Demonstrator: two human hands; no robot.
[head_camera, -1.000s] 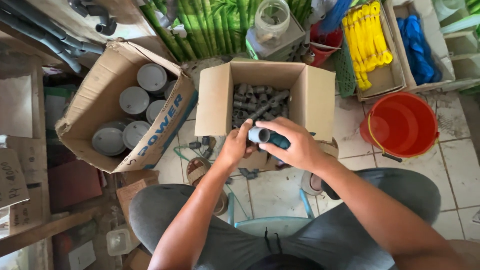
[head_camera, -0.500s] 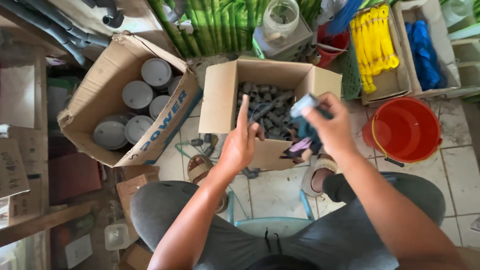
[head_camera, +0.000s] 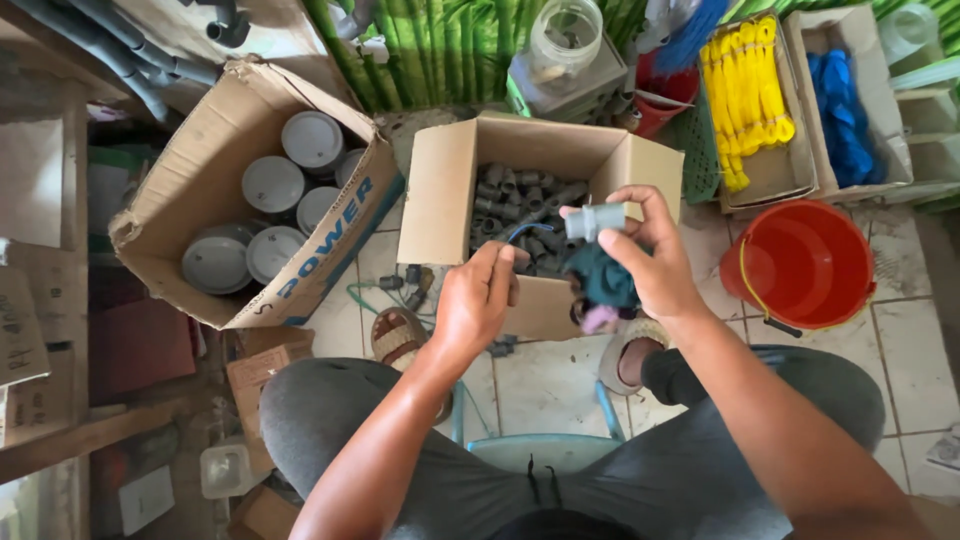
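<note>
Head view showed the right hand (head_camera: 655, 265) pinching a small grey pipe fitting (head_camera: 595, 221), seemingly light, rigid and smooth, by its ends above the cardboard box (head_camera: 440, 200), left hand (head_camera: 475, 300) loosely curled, empty.

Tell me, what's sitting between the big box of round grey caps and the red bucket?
In the head view, an open cardboard box of small grey pipe fittings sits between the box of round grey caps and the red bucket.
</note>
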